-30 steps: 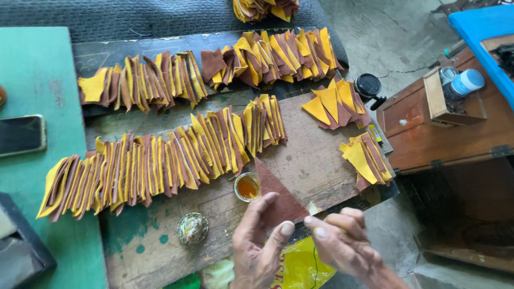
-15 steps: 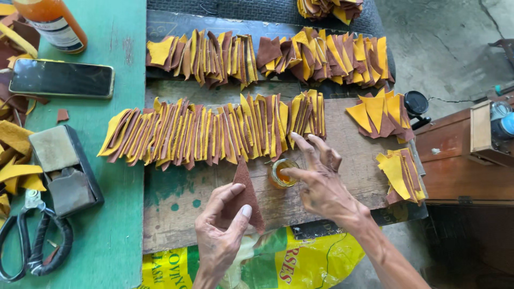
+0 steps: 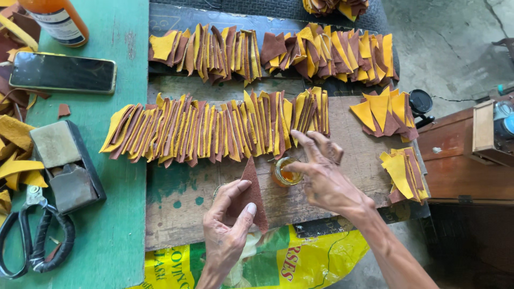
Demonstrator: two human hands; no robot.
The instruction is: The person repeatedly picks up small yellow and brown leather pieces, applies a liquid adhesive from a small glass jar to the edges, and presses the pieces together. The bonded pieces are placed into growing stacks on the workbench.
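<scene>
The left hand (image 3: 227, 227) pressed a brown triangular piece (image 3: 249, 194) flat on the wooden board (image 3: 176, 206), thumb and forefinger closed on its lower edges; the piece lay near the board's front edge, just left of the small glue jar (image 3: 285, 172). The right hand (image 3: 321, 176) hovered over that jar, its fingers (image 3: 301, 140) spread loosely and holding nothing, the forefinger at the jar's mouth; whether the fingertip touched the amber liquid could not be told. Behind them ran a long row of brown and yellow pieces (image 3: 214, 128), overlapped like tiles; a second row (image 3: 267, 51) lay further back, and two small stacks (image 3: 383, 109) sat to the right. On the green desk (image 3: 118, 235) lay scissors (image 3: 35, 235), a phone (image 3: 61, 72) and an orange bottle (image 3: 53, 18). Done well, the step probably wanted only a light dab on the fingertip, spread thinly along the piece's edge while the left hand kept it from sliding; too much would likely smear the board.
</scene>
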